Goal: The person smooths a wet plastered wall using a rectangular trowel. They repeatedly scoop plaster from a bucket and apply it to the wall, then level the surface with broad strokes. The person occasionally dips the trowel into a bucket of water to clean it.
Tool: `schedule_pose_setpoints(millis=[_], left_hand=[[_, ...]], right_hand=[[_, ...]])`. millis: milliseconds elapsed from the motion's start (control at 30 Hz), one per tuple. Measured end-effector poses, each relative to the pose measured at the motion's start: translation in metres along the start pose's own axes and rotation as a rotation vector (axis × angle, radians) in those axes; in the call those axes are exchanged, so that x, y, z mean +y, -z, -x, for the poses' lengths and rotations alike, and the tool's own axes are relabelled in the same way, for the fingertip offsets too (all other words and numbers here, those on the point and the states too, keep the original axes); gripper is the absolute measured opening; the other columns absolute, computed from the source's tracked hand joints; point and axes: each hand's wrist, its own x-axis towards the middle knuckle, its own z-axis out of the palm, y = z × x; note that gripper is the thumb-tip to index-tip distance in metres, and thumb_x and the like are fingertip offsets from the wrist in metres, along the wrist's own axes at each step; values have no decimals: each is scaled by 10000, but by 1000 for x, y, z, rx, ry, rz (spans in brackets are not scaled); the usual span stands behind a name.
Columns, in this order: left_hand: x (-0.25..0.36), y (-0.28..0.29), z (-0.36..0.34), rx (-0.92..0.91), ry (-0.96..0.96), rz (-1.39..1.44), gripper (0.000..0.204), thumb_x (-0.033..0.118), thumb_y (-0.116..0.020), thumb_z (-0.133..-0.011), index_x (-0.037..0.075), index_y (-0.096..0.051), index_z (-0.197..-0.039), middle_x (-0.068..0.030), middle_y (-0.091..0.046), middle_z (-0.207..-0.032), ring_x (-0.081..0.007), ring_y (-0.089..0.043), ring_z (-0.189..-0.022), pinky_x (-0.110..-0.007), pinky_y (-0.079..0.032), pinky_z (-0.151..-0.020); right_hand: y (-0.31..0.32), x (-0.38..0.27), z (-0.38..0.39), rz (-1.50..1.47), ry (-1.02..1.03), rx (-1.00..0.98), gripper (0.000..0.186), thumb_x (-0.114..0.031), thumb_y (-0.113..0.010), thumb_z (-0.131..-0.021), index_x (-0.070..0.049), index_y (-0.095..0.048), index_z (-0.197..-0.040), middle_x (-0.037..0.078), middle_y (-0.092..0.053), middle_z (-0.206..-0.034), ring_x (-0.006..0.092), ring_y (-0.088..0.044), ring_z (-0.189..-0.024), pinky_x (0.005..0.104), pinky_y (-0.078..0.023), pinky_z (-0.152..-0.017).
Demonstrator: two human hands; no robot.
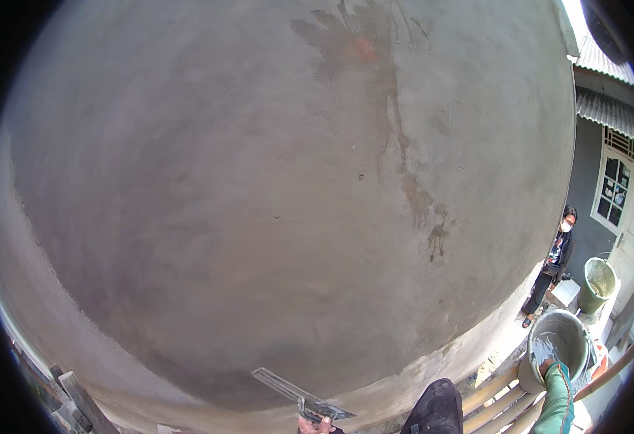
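Note:
At the lower edge, my left hand (317,425) is closed round the handle of a plastering trowel (288,387). Its long flat metal blade slants up to the left, close to the foot of a large grey plastered wall (223,181). My right arm, in a green sleeve (557,405), stretches out to the right. My right hand (546,366) reaches into a grey bucket (576,334) with wet grey mix and liquid inside. Its fingers are hidden down in the bucket. Dark wet streaks (398,137) run down the wall's upper right part.
Bamboo poles (492,390) lie beside my dark-clad knee (436,409), next to the bucket. Farther off are a second bucket (597,283) and a masked person (559,249) by the wall's edge. A white door (629,246) stands behind. Wooden posts (86,405) rise at lower left.

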Motion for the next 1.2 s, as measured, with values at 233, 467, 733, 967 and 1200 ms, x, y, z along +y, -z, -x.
schedule_pose_setpoints(millis=[233, 467, 733, 967, 1200], left_hand=[[69, 35, 7, -50, 293, 243, 661, 98, -741, -1040, -79, -376, -1562, -151, -655, -1256, -173, -680, -835, -297, -574, -708], [117, 30, -10, -181, 241, 370, 501, 111, -733, -1041, -23, -494, -1460, -130, -669, -1194, -177, -680, -822, -307, -592, -587], [144, 1, -7, -282, 254, 367, 485, 106, -730, -1042, -7, -504, -1456, -117, -669, -1193, -175, -683, -839, -308, -599, -597], [149, 5, -13, -285, 271, 362, 472, 102, -727, -1043, 7, -513, -1453, -105, -669, -1192, -172, -685, -854, -308, -605, -605], [129, 37, -19, -94, 331, 430, 459, 97, -725, -1045, 22, -521, -1449, -94, -669, -1191, -170, -687, -868, -309, -612, -614]], right_hand=[[33, -37, 26, -174, 38, -65, 579, -510, -728, -914, -120, -775, -1338, 142, -730, -1420, 342, -713, -1289, 445, -553, -1113], [58, -30, 28, -121, 140, -54, 423, -304, -769, -869, -100, -820, -1236, 139, -796, -1264, 354, -777, -1125, 483, -610, -975], [96, -48, 53, -292, 488, 344, 670, -291, -689, -951, -293, -560, -1608, 206, -795, -1154, 406, -766, -1074, 501, -588, -988], [180, -109, 95, -395, 767, 170, 368, -287, -678, -942, -153, -787, -1267, 167, -797, -977, 362, -758, -990, 509, -581, -912], [8, -12, -50, -107, 62, 247, 245, -205, -704, -920, -79, -833, -1086, 181, -782, -1177, 346, -757, -1092, 470, -618, -933]])
